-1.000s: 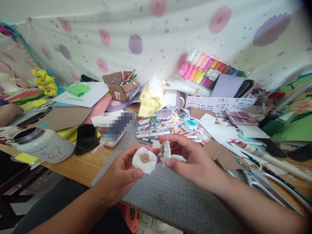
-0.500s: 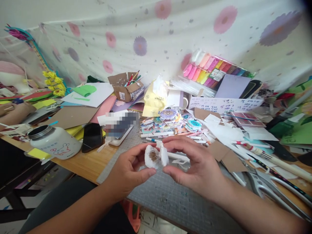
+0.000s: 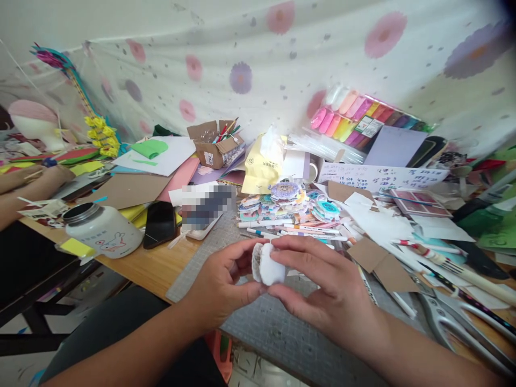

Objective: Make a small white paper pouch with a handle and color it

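My left hand (image 3: 231,282) grips a small white rough-edged piece (image 3: 256,262) between thumb and fingers; a bit of its brownish inner side shows. My right hand (image 3: 322,279) has its thumb and fingertips around a second white rounded piece (image 3: 272,264), smooth on the side facing me. The two pieces stand face to face and look like halves of one shell. Whether they are joined along an edge I cannot tell. Both hands are above the grey cutting mat (image 3: 258,322).
Behind the hands lie stacked paper cut-outs (image 3: 282,201) and several markers (image 3: 310,231). Metal scissors (image 3: 443,322) rest at right, beside cardboard pieces (image 3: 374,260). To the left are a white jar (image 3: 105,228) and a black phone (image 3: 160,223). Another person's hands (image 3: 44,180) are at far left.
The two white pieces have come together. Their brown hollow inside faced me before and is now mostly covered. The view has shifted slightly left.
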Tool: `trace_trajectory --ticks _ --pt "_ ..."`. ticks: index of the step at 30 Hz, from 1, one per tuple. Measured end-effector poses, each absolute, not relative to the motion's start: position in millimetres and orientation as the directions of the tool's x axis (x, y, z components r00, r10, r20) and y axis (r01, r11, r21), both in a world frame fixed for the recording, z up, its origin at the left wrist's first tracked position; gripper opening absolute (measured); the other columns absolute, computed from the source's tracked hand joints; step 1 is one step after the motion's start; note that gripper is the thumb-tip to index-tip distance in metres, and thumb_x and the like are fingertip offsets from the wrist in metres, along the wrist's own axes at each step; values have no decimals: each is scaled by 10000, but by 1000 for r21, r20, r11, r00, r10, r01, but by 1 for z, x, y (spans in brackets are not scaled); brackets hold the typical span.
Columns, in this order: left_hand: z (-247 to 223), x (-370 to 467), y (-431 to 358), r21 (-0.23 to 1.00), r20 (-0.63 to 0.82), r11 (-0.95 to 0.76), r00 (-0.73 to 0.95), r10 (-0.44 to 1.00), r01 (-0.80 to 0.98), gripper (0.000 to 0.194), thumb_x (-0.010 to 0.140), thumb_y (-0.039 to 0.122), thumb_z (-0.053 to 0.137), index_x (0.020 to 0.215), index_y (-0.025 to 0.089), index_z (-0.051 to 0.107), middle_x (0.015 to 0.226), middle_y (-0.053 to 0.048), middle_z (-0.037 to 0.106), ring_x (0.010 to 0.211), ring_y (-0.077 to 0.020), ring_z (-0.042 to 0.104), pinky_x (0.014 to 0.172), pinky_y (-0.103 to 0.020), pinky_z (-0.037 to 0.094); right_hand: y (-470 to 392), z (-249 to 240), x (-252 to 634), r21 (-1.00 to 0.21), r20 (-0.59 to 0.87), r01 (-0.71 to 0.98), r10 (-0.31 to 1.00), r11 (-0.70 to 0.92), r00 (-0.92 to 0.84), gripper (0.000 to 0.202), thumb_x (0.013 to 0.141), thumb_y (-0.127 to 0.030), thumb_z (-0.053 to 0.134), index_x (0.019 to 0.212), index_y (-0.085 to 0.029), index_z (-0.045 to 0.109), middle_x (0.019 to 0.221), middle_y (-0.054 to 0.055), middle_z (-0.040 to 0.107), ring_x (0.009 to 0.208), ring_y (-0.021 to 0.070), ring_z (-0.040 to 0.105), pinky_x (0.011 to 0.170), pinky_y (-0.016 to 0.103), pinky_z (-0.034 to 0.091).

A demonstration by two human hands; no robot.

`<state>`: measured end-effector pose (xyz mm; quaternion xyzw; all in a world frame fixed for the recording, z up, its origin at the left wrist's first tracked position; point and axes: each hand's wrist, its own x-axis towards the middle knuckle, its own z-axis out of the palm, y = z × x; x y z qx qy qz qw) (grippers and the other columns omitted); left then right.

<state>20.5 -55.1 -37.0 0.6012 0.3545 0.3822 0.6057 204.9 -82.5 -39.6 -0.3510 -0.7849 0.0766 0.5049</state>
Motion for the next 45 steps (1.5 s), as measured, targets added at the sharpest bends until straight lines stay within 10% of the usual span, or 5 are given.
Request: trace_trajectory --ticks 17,25,35,45 --pt "-38 16 -57 999 8 -27 480 877 31 573 690 155 733 1233 226 564 1253 -79 609 1078 -244 595 895 -313 477 -84 -43 204 -440 732 496 619 749 -286 342 781 -190 675 1110 -223 585 1119 101 616 1005 214 595 840 375 525" --pt "-43 20 -59 967 -15 152 552 834 -203 474 731 212 707 1190 234 593 1209 -54 639 1142 -250 545 945 -319 424 -86 -44 203 -395 705 577 639 715 -308 339 779 -182 660 1104 -223 572 1114 100 578 988 230 553 832 388 498" --pt "-44 20 -61 984 -131 166 360 924 -66 156 740 259 701 881 199 668 789 2 684 747 -163 590 685 -252 442 -75 -46 201 -866 374 312 921 390 -111 195 737 -283 674 887 -179 605 846 43 608 799 184 584 733 323 484" --pt "-46 23 -62 990 -138 122 317 938 70 180 721 319 719 738 168 622 638 35 590 633 -113 497 588 -221 372 -76 -48 194 -948 216 224 974 225 -64 123 741 -259 636 691 -182 554 665 -9 574 642 136 521 617 262 421"
